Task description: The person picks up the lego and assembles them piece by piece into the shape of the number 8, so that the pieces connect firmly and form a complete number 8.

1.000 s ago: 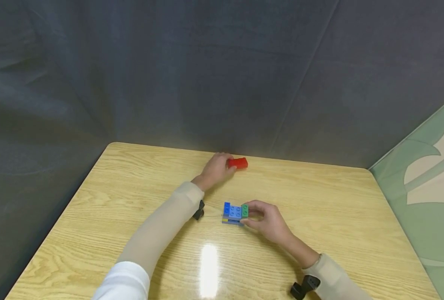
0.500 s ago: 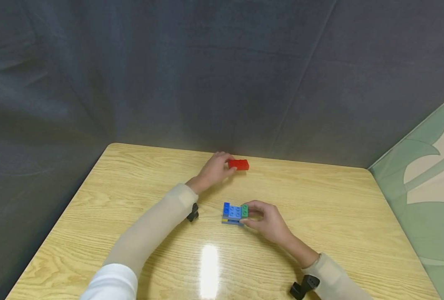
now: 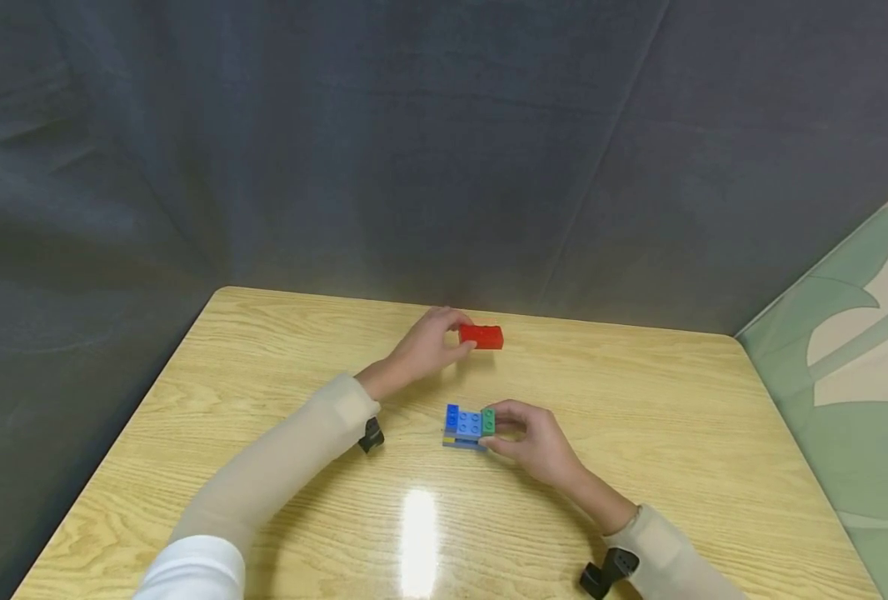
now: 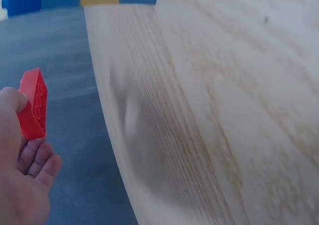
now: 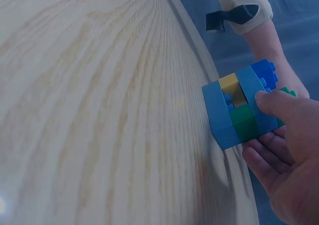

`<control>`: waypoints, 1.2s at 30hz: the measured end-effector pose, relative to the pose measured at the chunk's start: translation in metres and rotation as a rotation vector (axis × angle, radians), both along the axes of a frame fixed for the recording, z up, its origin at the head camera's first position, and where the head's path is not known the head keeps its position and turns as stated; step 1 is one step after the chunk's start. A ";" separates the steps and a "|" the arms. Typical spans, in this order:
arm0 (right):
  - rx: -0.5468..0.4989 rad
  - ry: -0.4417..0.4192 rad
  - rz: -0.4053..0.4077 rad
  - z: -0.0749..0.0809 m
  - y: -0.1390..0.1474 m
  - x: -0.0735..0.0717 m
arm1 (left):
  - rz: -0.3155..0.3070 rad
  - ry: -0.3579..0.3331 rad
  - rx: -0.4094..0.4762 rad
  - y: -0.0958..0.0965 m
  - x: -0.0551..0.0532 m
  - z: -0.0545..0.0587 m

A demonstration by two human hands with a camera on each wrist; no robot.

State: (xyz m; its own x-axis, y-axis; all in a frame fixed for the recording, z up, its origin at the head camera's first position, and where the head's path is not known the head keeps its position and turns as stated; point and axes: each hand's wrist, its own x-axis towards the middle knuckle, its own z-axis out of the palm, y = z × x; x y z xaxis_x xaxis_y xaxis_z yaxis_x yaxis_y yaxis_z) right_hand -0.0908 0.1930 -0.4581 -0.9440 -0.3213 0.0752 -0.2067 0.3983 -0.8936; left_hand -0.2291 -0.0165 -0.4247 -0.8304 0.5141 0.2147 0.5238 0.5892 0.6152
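Over the far part of the table, my left hand point(image 3: 421, 346) pinches a red toy brick point(image 3: 483, 337) by its left end. The left wrist view shows the thumb on the red brick's side, with its hollow underside visible. My right hand point(image 3: 532, 442) grips a stack of toy bricks point(image 3: 470, 424) at its right end, nearer to me. From the right wrist, the stack point(image 5: 217, 112) shows light-blue bricks below and above, a yellow and a green one between them with a gap, and a dark-blue and a green one on top. The hand partly hides the top green brick.
Both hands work over a wooden table point(image 3: 264, 475) with a bright glare spot near its front. A dark curtain point(image 3: 444, 150) hangs behind and to the left. On the right stands a patterned panel point(image 3: 849, 367). Black devices point(image 3: 610, 572) sit on both wrists.
My left hand has drawn the red brick slightly toward me and to the right, and its forearm has swung left. My right hand and the stack have hardly moved.
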 end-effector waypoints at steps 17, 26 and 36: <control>-0.015 0.005 0.002 -0.001 0.000 -0.001 | -0.070 -0.012 0.093 -0.011 0.030 0.016; -0.009 0.018 0.008 0.000 0.000 0.000 | -0.125 -0.039 0.157 -0.020 0.043 0.018; 0.013 0.019 0.006 0.000 0.001 0.000 | -0.131 -0.090 0.215 -0.029 0.058 0.022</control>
State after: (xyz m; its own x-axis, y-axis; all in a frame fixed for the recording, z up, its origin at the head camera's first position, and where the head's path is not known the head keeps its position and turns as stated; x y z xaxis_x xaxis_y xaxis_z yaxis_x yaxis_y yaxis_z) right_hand -0.0909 0.1944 -0.4578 -0.9405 -0.3280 0.0884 -0.2256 0.4088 -0.8843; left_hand -0.1715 -0.0459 -0.4031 -0.7807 0.5687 0.2590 0.5246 0.3712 0.7662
